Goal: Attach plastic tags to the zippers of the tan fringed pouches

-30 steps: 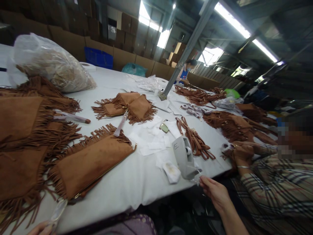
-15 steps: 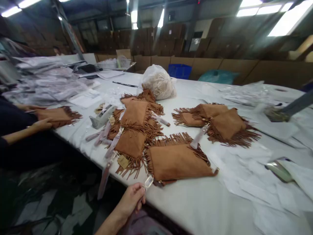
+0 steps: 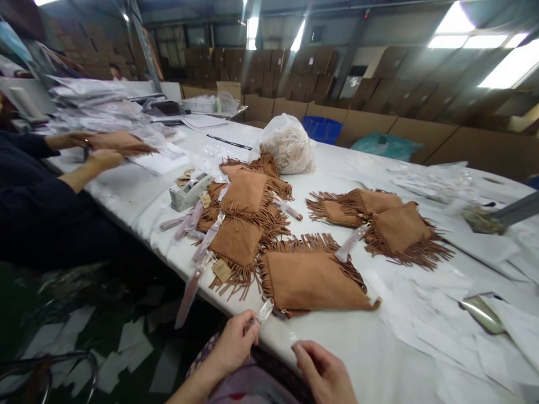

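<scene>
My left hand (image 3: 241,338) is closed on the wrist strap of a brown fringed suede pouch (image 3: 315,280), just below its plastic-wrapped metal clasp (image 3: 265,310). The pouch lies flat at the table's near edge, its fringe pointing away from me. To the right, my right hand (image 3: 326,370) has thumb and fingers pinched together above the white tabletop. A small pale, clear-looking bit shows at its fingertips, too small to name. Left of the pouch, more fringed pouches (image 3: 236,241) lie piled, with wrapped straps and a tan paper tag (image 3: 222,270) hanging toward the edge.
A tape dispenser (image 3: 189,192) stands beside the pile. More pouches (image 3: 402,224) lie at right, near loose white paper sheets (image 3: 455,320). A stuffed plastic bag (image 3: 286,143) sits behind. At left a co-worker's hands (image 3: 103,160) hold another pouch.
My right hand has come into view at the lower right. My left hand still grips the strap. The co-worker's pouch has been raised and moved farther back. The view has shifted slightly.
</scene>
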The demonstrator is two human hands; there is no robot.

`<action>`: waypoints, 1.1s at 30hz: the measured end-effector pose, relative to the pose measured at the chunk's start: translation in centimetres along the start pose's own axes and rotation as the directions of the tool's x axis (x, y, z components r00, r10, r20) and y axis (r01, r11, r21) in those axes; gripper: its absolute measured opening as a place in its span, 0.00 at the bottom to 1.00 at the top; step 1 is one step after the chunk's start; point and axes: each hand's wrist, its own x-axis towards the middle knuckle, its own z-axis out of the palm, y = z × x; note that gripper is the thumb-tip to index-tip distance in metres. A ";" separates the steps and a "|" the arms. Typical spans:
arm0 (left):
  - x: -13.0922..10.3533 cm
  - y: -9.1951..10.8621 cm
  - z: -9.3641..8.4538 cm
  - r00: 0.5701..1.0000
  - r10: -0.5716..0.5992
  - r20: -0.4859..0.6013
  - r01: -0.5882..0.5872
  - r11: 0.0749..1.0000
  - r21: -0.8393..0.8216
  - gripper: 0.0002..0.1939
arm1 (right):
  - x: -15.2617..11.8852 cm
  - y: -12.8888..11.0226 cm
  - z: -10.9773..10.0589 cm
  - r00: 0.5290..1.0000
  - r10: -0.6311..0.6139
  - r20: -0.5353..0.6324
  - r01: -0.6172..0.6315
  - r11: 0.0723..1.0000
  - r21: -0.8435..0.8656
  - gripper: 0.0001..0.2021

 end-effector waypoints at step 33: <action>-1.2 0.1 0.2 0.998 0.066 -0.019 -0.061 0.979 0.194 0.12 | 5.2 -0.1 7.0 0.938 0.306 0.164 -0.336 0.920 0.204 0.22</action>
